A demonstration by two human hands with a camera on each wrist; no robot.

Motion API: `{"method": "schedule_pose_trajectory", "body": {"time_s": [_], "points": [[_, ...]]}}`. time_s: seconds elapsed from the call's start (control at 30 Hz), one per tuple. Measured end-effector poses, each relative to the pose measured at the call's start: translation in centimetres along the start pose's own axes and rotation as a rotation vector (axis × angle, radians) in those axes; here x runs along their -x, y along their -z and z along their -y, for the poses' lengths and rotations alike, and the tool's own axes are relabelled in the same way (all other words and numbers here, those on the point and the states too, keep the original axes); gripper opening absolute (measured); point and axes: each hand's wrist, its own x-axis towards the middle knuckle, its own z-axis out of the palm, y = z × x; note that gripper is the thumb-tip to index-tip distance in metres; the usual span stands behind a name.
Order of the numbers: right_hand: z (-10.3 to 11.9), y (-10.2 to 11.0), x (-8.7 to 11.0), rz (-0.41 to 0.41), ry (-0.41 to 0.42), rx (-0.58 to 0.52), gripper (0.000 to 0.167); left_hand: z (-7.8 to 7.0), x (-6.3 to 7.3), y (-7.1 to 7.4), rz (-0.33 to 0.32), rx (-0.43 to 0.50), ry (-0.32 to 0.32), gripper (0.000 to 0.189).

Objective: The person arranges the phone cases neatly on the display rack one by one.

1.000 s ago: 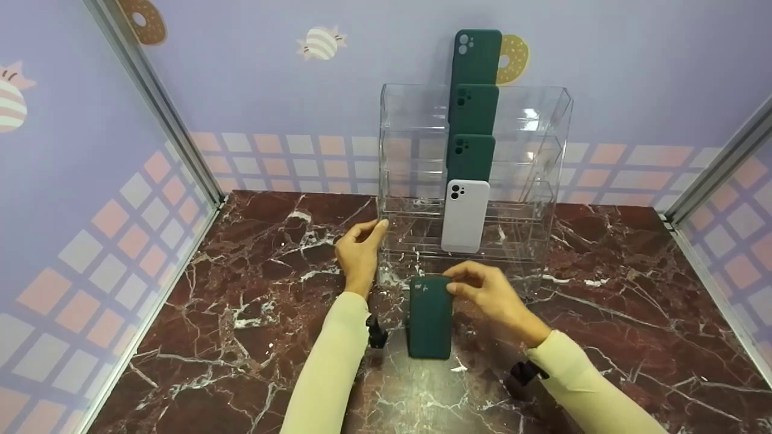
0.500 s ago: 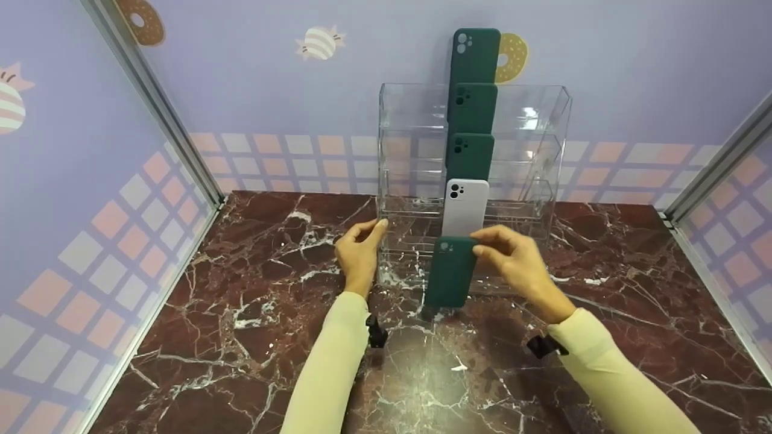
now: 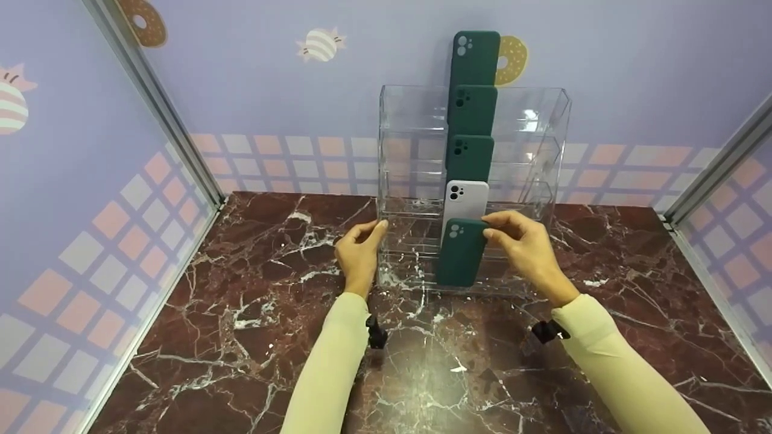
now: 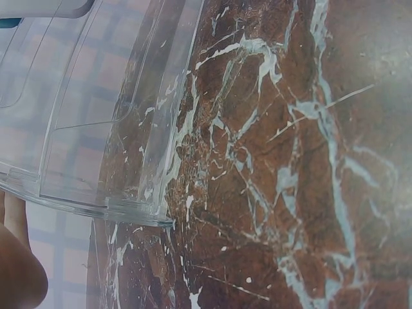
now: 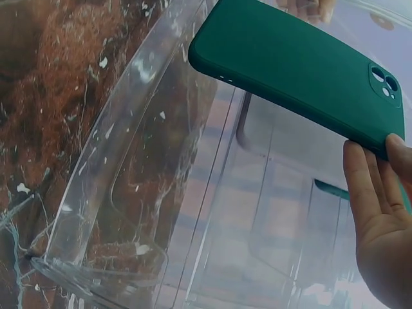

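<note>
My right hand (image 3: pixel 529 250) pinches a dark green phone case (image 3: pixel 461 253) by its upper right corner. The case hangs slightly tilted before the lowest tier of a clear stepped display rack (image 3: pixel 407 232), overlapping a white phone case (image 3: pixel 467 196). In the right wrist view the green case (image 5: pixel 290 71) shows its camera cutout beside my fingertips (image 5: pixel 354 154). At the rack's left side, my left hand (image 3: pixel 360 253) grips the edge between thumb and fingers. Only part of that hand (image 4: pixel 22 270) appears in the left wrist view, by the rack's rim.
Behind the white case, more green phone cases (image 3: pixel 470 157) stand in a column, one per tier, up to the top case (image 3: pixel 476 57). The rack stands on a dark red marbled table (image 3: pixel 271 337) near a patterned back wall (image 3: pixel 271 90). Side walls flank the table.
My right hand has carried the green phone case from the table before the rack up, away from me and to the right, toward the lowest tier. My left hand has stayed in place.
</note>
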Motion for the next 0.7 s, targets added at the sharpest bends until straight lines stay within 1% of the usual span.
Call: {"method": "schedule_pose_trajectory", "body": {"time_s": [0.2,0.37,0.5,0.7], "points": [[-0.7,0.0,-0.5,-0.014,0.007,0.017,0.019,0.0,0.0,0.0,0.004,0.006,-0.005,0.016],[-1.2,-0.3,-0.6,0.007,0.005,0.033,0.019,0.1,0.0,0.1,-0.002,0.001,-0.014,0.016],[-1.5,-0.7,-0.7,0.022,-0.006,0.037,0.02,0.2,0.0,0.0,-0.008,-0.011,-0.007,0.017],[-1.8,-0.8,-0.7,0.022,0.001,0.057,0.02,0.3,-0.1,0.0,-0.01,-0.007,-0.006,0.017]]}}
